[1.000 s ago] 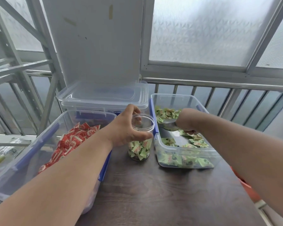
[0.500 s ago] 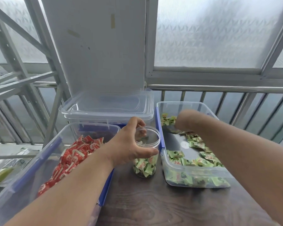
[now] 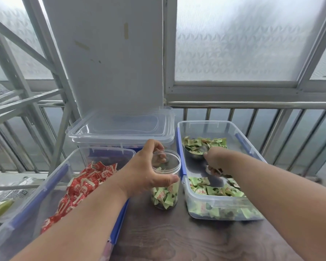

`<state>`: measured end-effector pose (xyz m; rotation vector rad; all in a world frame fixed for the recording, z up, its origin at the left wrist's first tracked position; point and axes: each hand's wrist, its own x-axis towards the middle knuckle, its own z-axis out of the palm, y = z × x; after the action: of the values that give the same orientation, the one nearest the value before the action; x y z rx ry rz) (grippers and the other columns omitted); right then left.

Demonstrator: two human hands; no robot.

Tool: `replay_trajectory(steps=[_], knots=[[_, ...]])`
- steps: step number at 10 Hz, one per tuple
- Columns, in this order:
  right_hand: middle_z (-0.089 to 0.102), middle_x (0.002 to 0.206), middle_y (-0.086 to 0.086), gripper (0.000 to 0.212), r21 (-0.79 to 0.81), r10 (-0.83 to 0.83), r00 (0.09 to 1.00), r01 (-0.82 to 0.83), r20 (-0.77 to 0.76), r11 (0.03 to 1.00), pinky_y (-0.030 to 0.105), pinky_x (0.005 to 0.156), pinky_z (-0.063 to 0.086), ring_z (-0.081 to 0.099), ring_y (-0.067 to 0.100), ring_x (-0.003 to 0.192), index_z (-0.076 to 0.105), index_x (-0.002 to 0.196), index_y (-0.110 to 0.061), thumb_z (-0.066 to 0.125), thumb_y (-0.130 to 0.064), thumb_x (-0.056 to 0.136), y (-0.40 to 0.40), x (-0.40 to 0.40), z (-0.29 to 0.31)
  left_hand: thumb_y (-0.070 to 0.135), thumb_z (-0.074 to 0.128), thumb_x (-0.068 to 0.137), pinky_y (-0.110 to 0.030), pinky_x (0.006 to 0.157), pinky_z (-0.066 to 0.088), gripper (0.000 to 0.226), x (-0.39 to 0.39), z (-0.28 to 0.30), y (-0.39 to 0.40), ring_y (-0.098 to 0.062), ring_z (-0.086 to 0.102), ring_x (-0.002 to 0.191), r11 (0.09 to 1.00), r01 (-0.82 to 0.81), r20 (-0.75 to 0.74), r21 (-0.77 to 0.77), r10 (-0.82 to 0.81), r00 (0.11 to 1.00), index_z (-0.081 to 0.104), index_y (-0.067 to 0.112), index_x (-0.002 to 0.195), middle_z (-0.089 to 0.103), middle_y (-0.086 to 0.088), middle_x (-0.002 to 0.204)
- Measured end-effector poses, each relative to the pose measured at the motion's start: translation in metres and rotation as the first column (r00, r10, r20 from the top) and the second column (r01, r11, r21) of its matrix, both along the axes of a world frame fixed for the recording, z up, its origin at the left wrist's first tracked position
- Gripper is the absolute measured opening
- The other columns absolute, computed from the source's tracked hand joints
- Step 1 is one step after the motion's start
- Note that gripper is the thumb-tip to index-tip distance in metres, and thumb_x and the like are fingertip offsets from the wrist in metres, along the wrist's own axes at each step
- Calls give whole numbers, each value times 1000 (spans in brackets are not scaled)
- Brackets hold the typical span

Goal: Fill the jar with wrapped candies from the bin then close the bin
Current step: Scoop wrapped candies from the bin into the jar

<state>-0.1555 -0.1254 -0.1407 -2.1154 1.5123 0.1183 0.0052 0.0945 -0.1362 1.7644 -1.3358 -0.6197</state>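
A clear round jar [image 3: 166, 185] stands upright on the dark wooden table, its lower part filled with green wrapped candies. My left hand [image 3: 143, 172] wraps around its upper wall. To its right sits an open clear bin [image 3: 220, 210] with blue clips, holding green wrapped candies [image 3: 213, 189]. My right hand [image 3: 217, 161] is inside that bin, gripping a metal scoop [image 3: 195, 154] whose bowl holds several green candies near the bin's far end.
An open bin of red wrapped candies [image 3: 83, 187] sits at the left. Clear lids [image 3: 120, 129] are stacked on another bin behind the jar. A metal railing [image 3: 252, 105] and frosted windows stand beyond the table. A metal frame [image 3: 26, 102] rises at the left.
My right hand has pulled back a little inside the bin, and the scoop now shows loaded with green candies. My left hand stays on the jar.
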Motion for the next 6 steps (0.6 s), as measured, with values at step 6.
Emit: replay_trajectory(steps=[6], knots=[[61, 71, 12, 39, -15, 229, 955, -230, 188, 973, 35, 60, 42, 50, 23, 62, 71, 94, 1, 49, -29, 106, 24, -106, 94, 49, 99, 76, -12, 83, 56, 87, -3, 2, 6, -3, 63, 120, 1000, 29, 37, 8, -29, 999, 41, 33, 139, 60, 10, 134]])
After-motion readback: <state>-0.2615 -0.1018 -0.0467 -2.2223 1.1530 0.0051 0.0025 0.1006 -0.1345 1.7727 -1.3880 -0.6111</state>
